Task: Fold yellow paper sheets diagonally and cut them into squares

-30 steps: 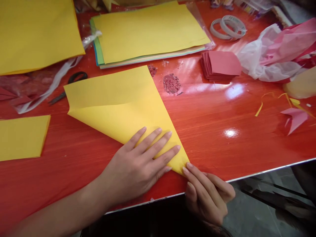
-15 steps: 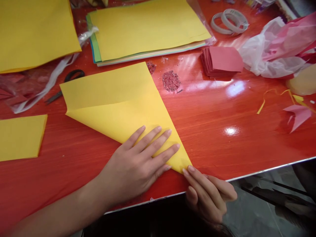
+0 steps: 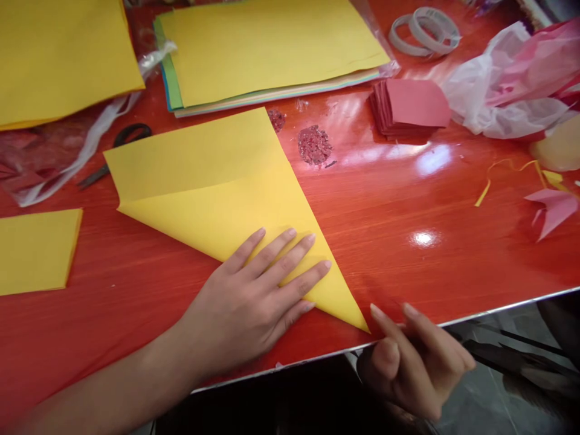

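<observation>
A sheet of yellow paper (image 3: pixel 194 205) lies on the red table, folded over diagonally, with a sharp corner pointing at the front edge. Across the lower part of the fold my left hand (image 3: pixel 263 296) rests flat, palm down, fingers spread, pressing on the paper. My right hand (image 3: pixel 417 362) hovers just off the table's front edge, beside the pointed corner and apart from it. Its fingers are loosely bent and separated, with nothing between them.
Behind the sheet lie stacked coloured papers (image 3: pixel 281 54) and black scissors (image 3: pixel 131 134), partly covered. Cut red paper pieces (image 3: pixel 419 104), tape rolls (image 3: pixel 432 33) and a crumpled plastic bag (image 3: pixel 489 90) are at the right. Folded yellow paper (image 3: pixel 38 251) lies left.
My right hand has come off the paper's corner and moved right, so the whole tip now shows. My left hand stays in place on the sheet.
</observation>
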Tool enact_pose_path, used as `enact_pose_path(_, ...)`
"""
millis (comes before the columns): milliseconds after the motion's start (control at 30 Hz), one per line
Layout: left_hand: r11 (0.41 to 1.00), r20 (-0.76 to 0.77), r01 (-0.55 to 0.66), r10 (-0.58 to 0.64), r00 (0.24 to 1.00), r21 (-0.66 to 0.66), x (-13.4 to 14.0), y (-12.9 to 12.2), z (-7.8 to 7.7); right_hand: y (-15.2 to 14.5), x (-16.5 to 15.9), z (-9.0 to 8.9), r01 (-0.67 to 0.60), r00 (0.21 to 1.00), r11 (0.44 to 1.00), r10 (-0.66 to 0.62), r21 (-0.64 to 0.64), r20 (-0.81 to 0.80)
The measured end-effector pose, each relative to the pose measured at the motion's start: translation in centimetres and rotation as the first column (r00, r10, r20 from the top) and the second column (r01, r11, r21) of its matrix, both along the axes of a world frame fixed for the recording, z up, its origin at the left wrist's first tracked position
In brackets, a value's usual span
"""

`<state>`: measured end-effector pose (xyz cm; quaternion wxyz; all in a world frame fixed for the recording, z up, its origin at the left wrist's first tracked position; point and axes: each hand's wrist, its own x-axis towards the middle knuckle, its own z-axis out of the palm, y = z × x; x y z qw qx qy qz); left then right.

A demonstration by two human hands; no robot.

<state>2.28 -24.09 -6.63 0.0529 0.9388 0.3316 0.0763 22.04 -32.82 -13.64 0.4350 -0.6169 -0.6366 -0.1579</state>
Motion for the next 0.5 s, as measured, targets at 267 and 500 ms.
enact_pose_path(267, 1.000, -0.003, -0.001, 0.001, 1.000, 0.000, 0.03, 0.00, 0.01, 0.56, 1.02, -0.05, -0.097, 0.993, 0.992, 0.090, 0.085, 0.077)
enact_pose_path(500, 1.000, -0.002, 0.011, -0.011, 1.000, 0.007, -0.02, 0.13, 0.02, 0.79, 0.44, 0.03, -0.028, 1.000, 0.991, 0.028, 0.129, 0.000)
